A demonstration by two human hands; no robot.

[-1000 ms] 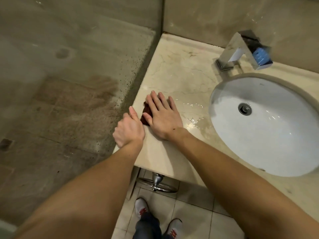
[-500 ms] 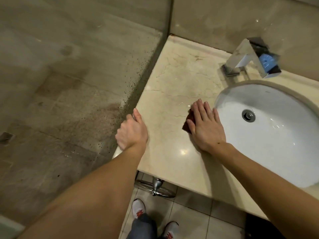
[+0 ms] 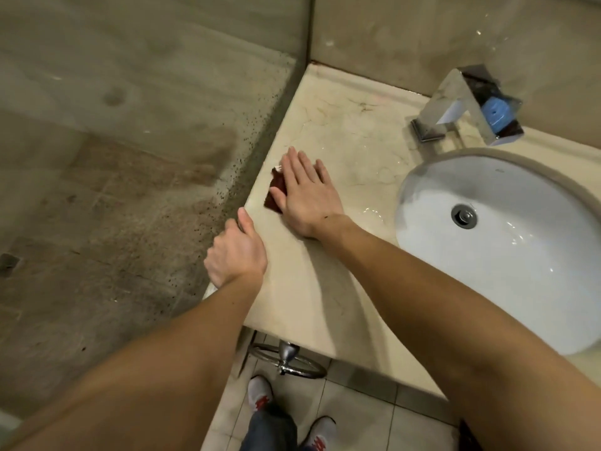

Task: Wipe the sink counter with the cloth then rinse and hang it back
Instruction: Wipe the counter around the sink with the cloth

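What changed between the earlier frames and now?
The right hand, flat on the dark red cloth, slid it from the counter's left edge over to the rim of the white oval basin, then back to the left edge, where it is now. Nothing was picked up or released. The left hand kept its place on the left edge of the beige marble counter; the chrome faucet is unchanged.

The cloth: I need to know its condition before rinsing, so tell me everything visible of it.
The cloth is dark red, small and lies flat on the beige marble counter near its left edge. The right hand presses flat on it, covering most; only its left part shows. The left hand rests apart, at the counter edge.
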